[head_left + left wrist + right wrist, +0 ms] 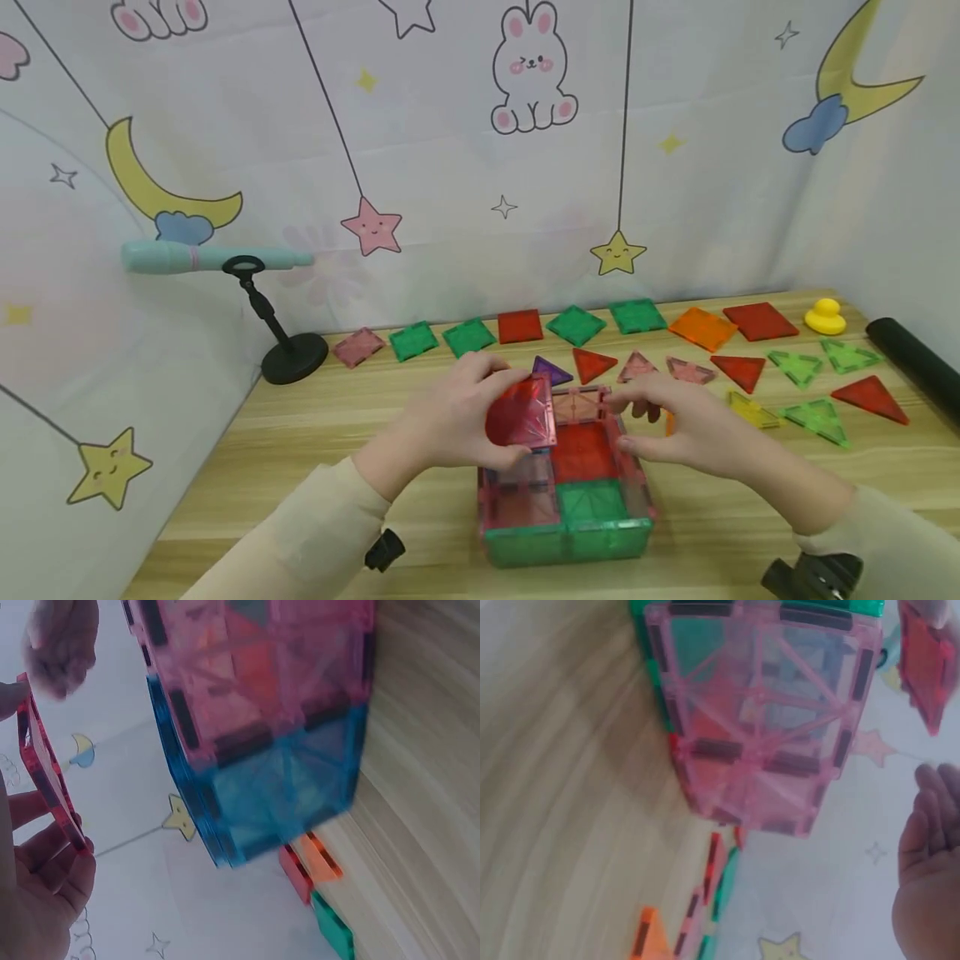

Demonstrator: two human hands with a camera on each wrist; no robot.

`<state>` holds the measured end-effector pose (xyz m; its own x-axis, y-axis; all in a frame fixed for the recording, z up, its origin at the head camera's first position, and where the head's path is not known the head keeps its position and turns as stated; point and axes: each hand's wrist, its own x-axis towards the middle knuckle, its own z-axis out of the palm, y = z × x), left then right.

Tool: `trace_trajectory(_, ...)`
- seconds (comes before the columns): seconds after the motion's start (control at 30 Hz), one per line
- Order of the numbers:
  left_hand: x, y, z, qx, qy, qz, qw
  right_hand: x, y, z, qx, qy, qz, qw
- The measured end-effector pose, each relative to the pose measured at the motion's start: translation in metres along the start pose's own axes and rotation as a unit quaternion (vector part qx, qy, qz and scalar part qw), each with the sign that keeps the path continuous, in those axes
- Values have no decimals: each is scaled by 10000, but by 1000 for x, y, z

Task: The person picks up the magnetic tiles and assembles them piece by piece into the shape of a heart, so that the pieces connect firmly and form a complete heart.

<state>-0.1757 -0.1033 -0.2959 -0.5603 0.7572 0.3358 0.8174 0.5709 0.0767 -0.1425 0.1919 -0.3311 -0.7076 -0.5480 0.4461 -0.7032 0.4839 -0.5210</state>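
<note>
A low open-topped box of translucent magnetic tiles stands on the table, with pink, green and orange sides. Inside it, a wall divides red, green and pinkish parts. My left hand grips a pinkish-red square magnetic tile by its edges, above the box's far left part. In the left wrist view the tile is between thumb and fingers, apart from the box's blue side. My right hand hovers by the box's far right corner, holding nothing; its fingers look loosely extended in the right wrist view.
Behind the box lie rows of loose tiles, such as a red square, an orange square and a light green triangle. A yellow duck and a black cylinder are at right; a stand bears a mint tube.
</note>
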Motion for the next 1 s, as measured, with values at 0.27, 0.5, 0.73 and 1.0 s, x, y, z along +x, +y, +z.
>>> trace_trajectory(0.27,16,32,12,-194,-9,3,9998,18,-13,11,229,-547,805,9950)
trace_trajectory(0.5,15,31,17,-784,-247,39,9966,17,-7,13,341,-575,737,9950)
trace_trajectory(0.73,-1,2,24,-972,-375,-497,9933,9,23,8,71,-390,958,9946)
trace_trajectory(1.0,-30,-79,27,-1453,200,-2402,9596,7,40,19,45,-941,1094,9895)
